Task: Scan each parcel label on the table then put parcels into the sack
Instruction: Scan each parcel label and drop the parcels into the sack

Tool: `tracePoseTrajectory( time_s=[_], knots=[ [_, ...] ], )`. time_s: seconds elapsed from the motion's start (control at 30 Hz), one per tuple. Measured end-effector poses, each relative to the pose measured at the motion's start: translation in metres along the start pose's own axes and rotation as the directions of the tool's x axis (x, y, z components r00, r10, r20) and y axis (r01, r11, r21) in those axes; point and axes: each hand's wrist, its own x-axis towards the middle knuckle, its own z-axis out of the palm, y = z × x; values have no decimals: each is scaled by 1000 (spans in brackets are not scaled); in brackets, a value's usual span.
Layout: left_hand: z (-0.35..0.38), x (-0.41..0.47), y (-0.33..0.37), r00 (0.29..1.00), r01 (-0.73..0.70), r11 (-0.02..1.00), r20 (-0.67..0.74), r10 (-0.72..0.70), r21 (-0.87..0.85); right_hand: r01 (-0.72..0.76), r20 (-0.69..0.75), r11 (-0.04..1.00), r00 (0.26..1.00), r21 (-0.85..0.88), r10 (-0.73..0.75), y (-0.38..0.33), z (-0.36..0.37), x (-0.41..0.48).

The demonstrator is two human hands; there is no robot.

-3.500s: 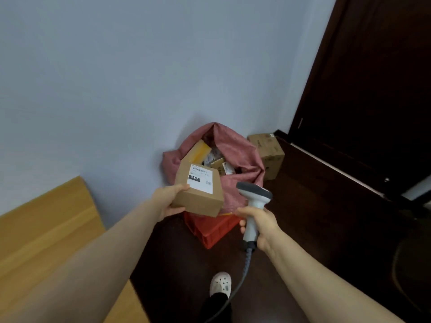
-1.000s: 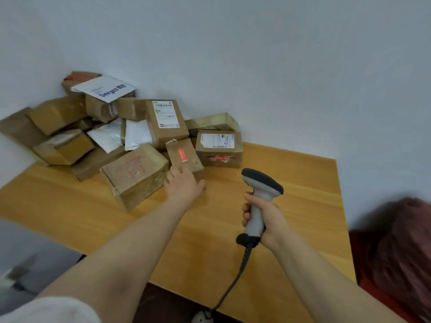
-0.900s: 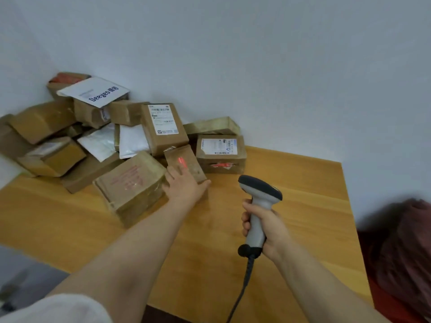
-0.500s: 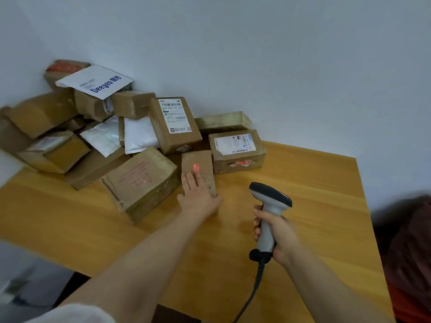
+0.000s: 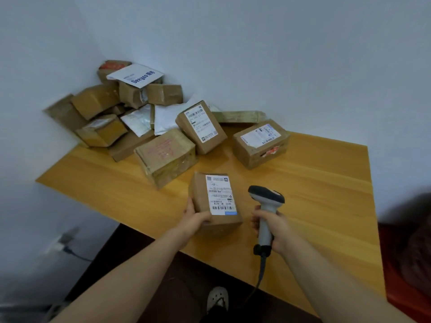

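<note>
Fingers [image 5: 205,220] of left hand [image 5: 194,223] gripping small parcel [image 5: 200,197] at its 7 o'clock corner, label [image 5: 220,194] facing up. Parcel being held just over table [image 5: 326,194] near front edge; contact with wood unclear. Opposite, right hand [image 5: 272,226] clenching scanner [image 5: 265,199] by handle, scanner standing at 3 o'clock of parcel. At 11 o'clock, parcel pile [image 5: 140,117] lying against wall [image 5: 279,54]. Blurred sack [image 5: 408,229] showing at 3 o'clock.
</note>
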Motion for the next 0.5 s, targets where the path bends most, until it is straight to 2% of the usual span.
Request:
tracePoseTrajectory(
  time_s=[0.07,0.13,0.2,0.23,0.27,0.33,0.37,0.43,0.5],
  knots=[
    [1,-5,-8,1000,18,998,-7,-19,-67,-25,8,1000,1000,-8,25,6,0,-4],
    [-1,-4,-12,994,28,999,-104,-31,-38,-34,8,999,999,-12,35,12,2,-8],
    [-9,-1,-10,971,8,978,-237,43,208,-36,8,999,999,-2,36,18,4,-12],
    [-13,-1,-6,958,-38,919,-247,145,392,-38,8,999,999,6,38,21,5,-13],
    [-17,-2,1,945,-105,808,-195,263,580,-42,14,999,999,19,42,25,6,-14],
    [-28,0,25,916,-275,486,73,394,830,-52,30,997,998,58,50,31,9,-16],
    [-32,7,38,898,-357,311,233,372,880,-57,31,995,998,78,55,35,11,-17],
    [-34,28,62,866,-466,4,455,207,885,-68,18,990,998,124,66,43,16,-16],
    [-29,43,78,847,-502,-176,523,96,847,-77,-1,982,997,173,79,49,18,-15]
  ],
)
